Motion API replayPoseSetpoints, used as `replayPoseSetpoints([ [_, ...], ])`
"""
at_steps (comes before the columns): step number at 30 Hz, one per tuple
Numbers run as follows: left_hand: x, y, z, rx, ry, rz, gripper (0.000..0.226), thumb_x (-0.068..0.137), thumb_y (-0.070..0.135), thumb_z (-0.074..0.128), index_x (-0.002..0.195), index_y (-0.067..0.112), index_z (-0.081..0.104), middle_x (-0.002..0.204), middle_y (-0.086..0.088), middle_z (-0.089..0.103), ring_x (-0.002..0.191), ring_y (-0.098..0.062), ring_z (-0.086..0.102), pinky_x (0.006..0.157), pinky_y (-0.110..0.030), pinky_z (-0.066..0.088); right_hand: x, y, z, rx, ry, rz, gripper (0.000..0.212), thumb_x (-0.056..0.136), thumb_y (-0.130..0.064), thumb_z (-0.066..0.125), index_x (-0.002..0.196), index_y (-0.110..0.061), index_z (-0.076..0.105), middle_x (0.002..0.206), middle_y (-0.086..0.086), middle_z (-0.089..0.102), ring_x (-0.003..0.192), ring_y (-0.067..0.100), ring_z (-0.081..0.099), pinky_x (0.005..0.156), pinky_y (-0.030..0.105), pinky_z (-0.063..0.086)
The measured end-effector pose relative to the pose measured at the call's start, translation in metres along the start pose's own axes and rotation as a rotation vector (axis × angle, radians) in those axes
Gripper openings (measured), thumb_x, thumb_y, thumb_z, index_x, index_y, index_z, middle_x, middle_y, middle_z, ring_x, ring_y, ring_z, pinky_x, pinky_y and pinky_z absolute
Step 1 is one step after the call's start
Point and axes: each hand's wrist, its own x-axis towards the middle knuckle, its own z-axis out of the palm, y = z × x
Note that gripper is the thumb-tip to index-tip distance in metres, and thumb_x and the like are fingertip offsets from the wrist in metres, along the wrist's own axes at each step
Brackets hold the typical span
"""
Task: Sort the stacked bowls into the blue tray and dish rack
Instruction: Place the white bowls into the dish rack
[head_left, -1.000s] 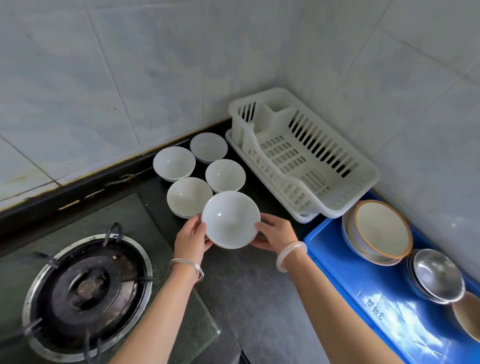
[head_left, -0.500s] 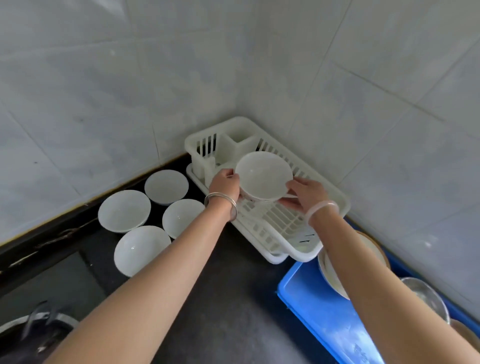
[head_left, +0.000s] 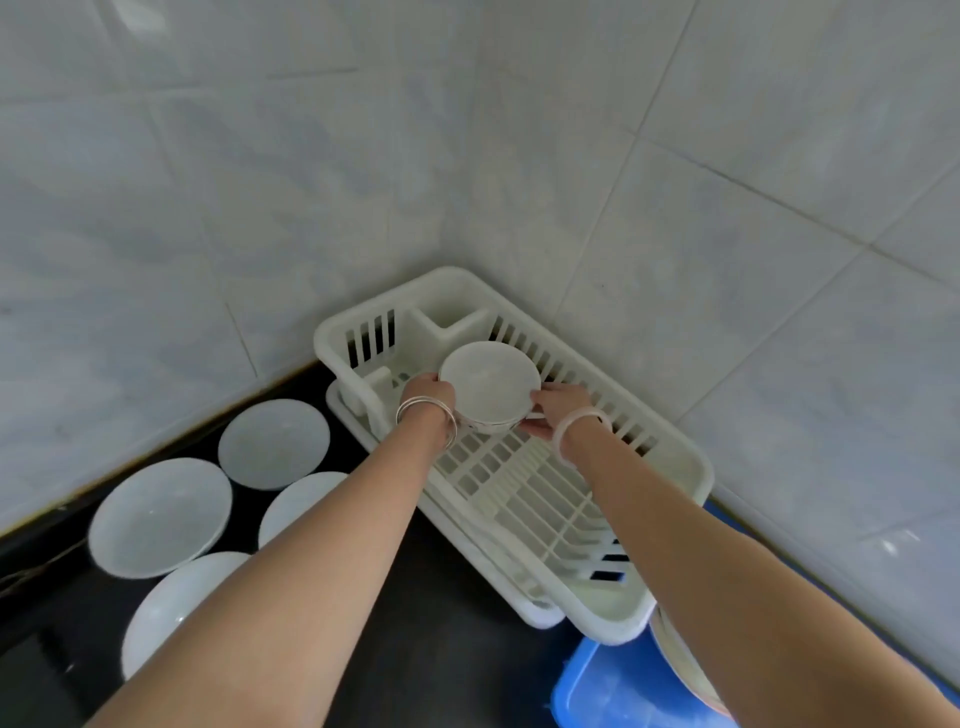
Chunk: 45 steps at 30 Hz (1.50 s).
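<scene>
Over far end of rack (head_left: 613, 618), by cutlery pocket (head_left: 452, 306): bowl (head_left: 488, 387) gripped at opposite rim edges by left hand (head_left: 427, 393) and right hand (head_left: 558, 409), fingers (head_left: 543, 402) curled on it. Cannot tell if base touches rack floor. Risks: early release, so bowl drops, tips on ribs, chips; rim knocks slotted wall. Four bowls (head_left: 274, 444) wait on bench (head_left: 457, 649) under left forearm, which could clip them on retreat.

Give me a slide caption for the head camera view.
Left hand and right hand hold a white bowl in the dish rack; four bowls sit on the counter.
</scene>
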Motion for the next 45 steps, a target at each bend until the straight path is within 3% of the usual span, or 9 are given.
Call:
replayPoseSetpoints([
  [8,0.026,-0.006,0.002,0.063,-0.022,0.036,0.041,0.087,-0.003,0.034,0.118,0.008,0.06,0.104,-0.02,0.059,0.069,-0.03,0.058,0.052,-0.038,0.057,0.03,0.009,0.006,0.037,0.009,0.003,0.04,0.092,-0.001,0.051,0.132,-0.002,0.048,0.132,0.018,0.054,0.106,0.035,0.059,0.075,0.035,0.055],
  [12,0.03,-0.007,0.004,0.101,-0.013,0.051,0.039,0.088,-0.001,0.036,0.118,0.006,0.059,0.106,-0.02,0.062,0.069,-0.034,0.063,0.075,-0.052,0.056,0.034,0.015,0.004,0.161,-0.016,-0.002,0.037,0.093,-0.011,0.053,0.128,-0.002,0.05,0.131,0.014,0.053,0.091,0.026,0.057,0.078,0.036,0.055],
  [16,0.028,-0.008,0.005,0.03,0.022,0.016,0.038,0.087,-0.001,0.037,0.118,0.011,0.057,0.084,-0.012,0.059,0.037,-0.021,0.057,0.064,-0.045,0.057,0.031,0.021,0.005,0.145,-0.037,-0.022,0.029,0.095,-0.023,0.05,0.122,-0.011,0.052,0.12,0.009,0.056,0.105,0.029,0.058,0.086,0.037,0.054],
  [18,0.024,-0.007,0.006,0.051,0.024,0.029,0.036,0.086,0.001,0.038,0.117,0.008,0.056,0.078,-0.012,0.059,0.051,-0.027,0.061,0.071,-0.05,0.058,0.028,0.023,0.007,-0.011,-0.035,-0.035,0.035,0.096,-0.032,0.043,0.127,-0.016,0.049,0.109,0.005,0.056,0.11,0.029,0.058,0.093,0.041,0.051],
  [22,0.016,-0.003,0.006,0.232,-0.01,0.043,0.039,0.086,0.011,0.041,0.122,0.003,0.052,0.121,-0.023,0.057,0.108,-0.04,0.056,0.094,-0.049,0.049,0.022,0.024,0.008,-0.133,-0.023,-0.052,0.045,0.097,-0.038,0.036,0.136,-0.017,0.043,0.105,0.006,0.059,0.111,0.034,0.057,0.096,0.047,0.049],
  [29,-0.02,0.011,-0.008,0.353,-0.058,0.138,0.039,0.089,0.011,0.036,0.123,0.002,0.054,0.124,-0.024,0.056,0.114,-0.039,0.054,0.098,-0.046,0.045,-0.005,0.009,-0.001,-0.418,-0.033,-0.166,0.043,0.098,-0.031,0.033,0.135,-0.012,0.046,0.141,0.009,0.047,0.125,0.031,0.048,0.107,0.046,0.037],
  [36,-0.089,0.005,-0.049,0.444,0.024,0.363,0.029,0.096,0.016,0.037,0.112,0.016,0.06,0.104,0.001,0.062,0.093,-0.019,0.054,0.074,-0.025,0.043,-0.084,0.012,0.003,-0.5,-0.053,-0.343,0.043,0.097,-0.038,0.033,0.131,-0.015,0.048,0.12,0.012,0.061,0.105,0.031,0.059,0.096,0.05,0.046],
  [39,-0.12,-0.017,-0.075,0.464,0.067,0.402,0.038,0.096,0.017,0.041,0.134,0.016,0.047,0.135,-0.005,0.053,0.119,-0.022,0.053,0.094,-0.03,0.041,-0.127,0.023,0.019,-0.549,-0.066,-0.419,0.035,0.096,-0.035,0.034,0.114,-0.017,0.059,0.105,0.008,0.066,0.092,0.027,0.063,0.088,0.048,0.051],
  [45,-0.162,-0.087,-0.138,0.505,0.269,0.365,0.041,0.093,0.015,0.047,0.134,0.02,0.047,0.136,-0.006,0.053,0.122,-0.027,0.052,0.099,-0.037,0.042,-0.173,0.075,0.063,-0.742,-0.167,-0.391,0.03,0.095,-0.033,0.035,0.101,-0.016,0.059,0.095,0.009,0.067,0.081,0.026,0.062,0.07,0.034,0.05],
])
